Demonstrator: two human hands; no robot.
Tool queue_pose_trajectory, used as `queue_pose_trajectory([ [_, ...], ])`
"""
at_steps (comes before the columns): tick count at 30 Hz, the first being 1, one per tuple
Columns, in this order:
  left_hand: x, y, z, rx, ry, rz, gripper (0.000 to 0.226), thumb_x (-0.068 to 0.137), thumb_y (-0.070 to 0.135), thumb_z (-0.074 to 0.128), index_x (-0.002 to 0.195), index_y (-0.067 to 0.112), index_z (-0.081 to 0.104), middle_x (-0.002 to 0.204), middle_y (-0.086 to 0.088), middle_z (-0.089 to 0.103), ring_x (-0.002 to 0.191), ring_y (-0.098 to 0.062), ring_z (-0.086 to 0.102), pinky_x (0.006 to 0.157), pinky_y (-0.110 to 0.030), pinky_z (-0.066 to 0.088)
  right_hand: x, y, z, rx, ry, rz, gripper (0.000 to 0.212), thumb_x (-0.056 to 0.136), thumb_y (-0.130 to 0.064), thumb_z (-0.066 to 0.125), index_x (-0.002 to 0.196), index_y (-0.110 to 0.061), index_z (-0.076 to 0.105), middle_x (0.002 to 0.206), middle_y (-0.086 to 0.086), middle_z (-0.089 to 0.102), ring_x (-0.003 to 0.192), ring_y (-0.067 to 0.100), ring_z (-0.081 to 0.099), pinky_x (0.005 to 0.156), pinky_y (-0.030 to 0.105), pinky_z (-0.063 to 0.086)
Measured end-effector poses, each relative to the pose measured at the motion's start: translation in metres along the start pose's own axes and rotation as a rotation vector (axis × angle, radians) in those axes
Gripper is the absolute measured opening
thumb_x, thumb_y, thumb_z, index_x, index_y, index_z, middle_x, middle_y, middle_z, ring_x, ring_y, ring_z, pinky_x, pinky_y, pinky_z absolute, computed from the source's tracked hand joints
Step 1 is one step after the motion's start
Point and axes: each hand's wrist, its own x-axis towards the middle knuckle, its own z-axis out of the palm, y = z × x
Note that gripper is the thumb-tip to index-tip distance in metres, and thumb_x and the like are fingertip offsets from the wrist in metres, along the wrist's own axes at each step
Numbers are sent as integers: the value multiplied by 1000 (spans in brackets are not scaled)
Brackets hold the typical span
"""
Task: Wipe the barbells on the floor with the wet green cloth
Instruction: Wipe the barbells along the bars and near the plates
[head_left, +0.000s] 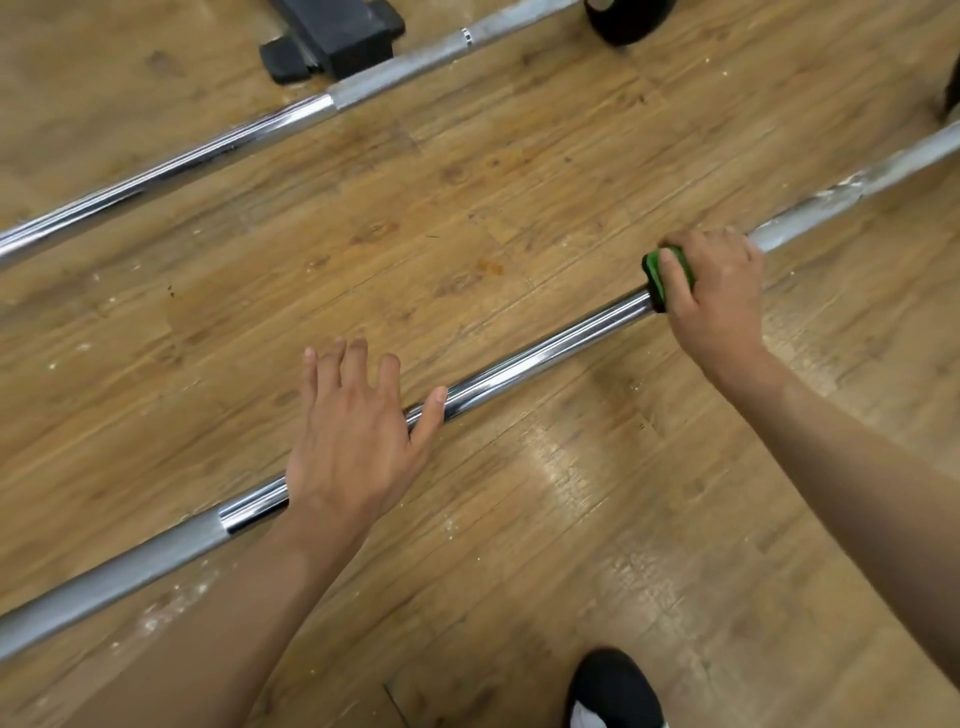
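Note:
Two chrome barbells lie on the wooden floor, running from lower left to upper right. The near barbell (545, 356) crosses the middle of the view. My right hand (714, 291) grips the green cloth (657, 275), which is wrapped around this bar toward its right part. My left hand (353, 436) rests flat on the same bar further left, fingers spread and straight, thumb lying along the shaft. The far barbell (208, 150) lies untouched across the upper left.
A black bench or rack foot (337, 36) stands at the top, behind the far barbell. A black weight plate (623, 21) sits at the top right. My black shoe (615, 691) is at the bottom edge. White dust flecks dot the wooden floor (467, 208).

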Motion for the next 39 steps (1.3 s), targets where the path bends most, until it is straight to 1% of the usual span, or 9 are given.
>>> queue_pose_trajectory([
  [3,0,0,1,13,-8,7,71,104,59,25,110,0,64,134,-34,55,132,-50,46,121,-64,26,-12,-37,5,-32,-7,78,29,101,-32,48,99,-12,69,90,13,67,93,36,58,104,44,34],
  [8,-3,2,3,8,5,9,70,104,59,27,108,-1,64,133,-34,56,132,-51,46,120,-66,26,-81,-134,21,105,-92,-240,32,105,-34,47,109,-14,72,92,6,68,92,28,60,111,47,35],
  [12,-6,2,4,32,10,19,71,104,58,27,108,-2,65,129,-34,58,130,-50,48,120,-65,26,-76,-113,15,121,-165,-486,40,109,-37,43,121,-9,68,97,9,67,92,28,61,116,45,35],
  [18,-10,7,4,56,8,28,69,105,58,27,107,0,65,129,-32,59,127,-49,50,119,-65,27,-14,5,-5,12,-90,-173,38,109,-36,42,114,-8,67,97,13,68,96,34,62,119,49,29],
  [22,-13,7,5,82,4,33,70,105,57,27,107,0,66,129,-31,60,126,-48,51,120,-63,26,-15,-13,-6,13,-70,33,30,102,-32,49,104,-11,69,92,14,67,94,35,60,113,48,33],
  [25,-17,10,5,90,-3,37,68,105,57,28,107,0,66,129,-30,61,126,-48,52,120,-62,26,-57,-79,3,33,-68,-84,29,102,-32,50,96,-12,70,82,10,65,85,28,56,95,44,38],
  [28,-20,12,4,103,-2,41,69,105,56,27,107,0,67,127,-29,63,125,-47,53,119,-62,27,-94,-138,10,153,-94,-214,38,106,-42,47,99,-15,73,84,3,65,82,23,54,95,42,37],
  [32,-23,16,2,118,-15,44,68,105,56,26,106,2,67,127,-27,64,126,-46,54,119,-62,28,-91,-124,7,181,-105,-291,46,107,-49,46,95,-13,72,79,3,60,77,23,52,84,40,39],
  [39,-31,19,3,108,-34,33,69,105,59,22,106,7,68,118,-18,69,120,-40,58,118,-59,31,-31,-27,-13,21,-84,44,29,96,-31,56,101,-12,78,91,16,65,90,41,63,89,51,49],
])
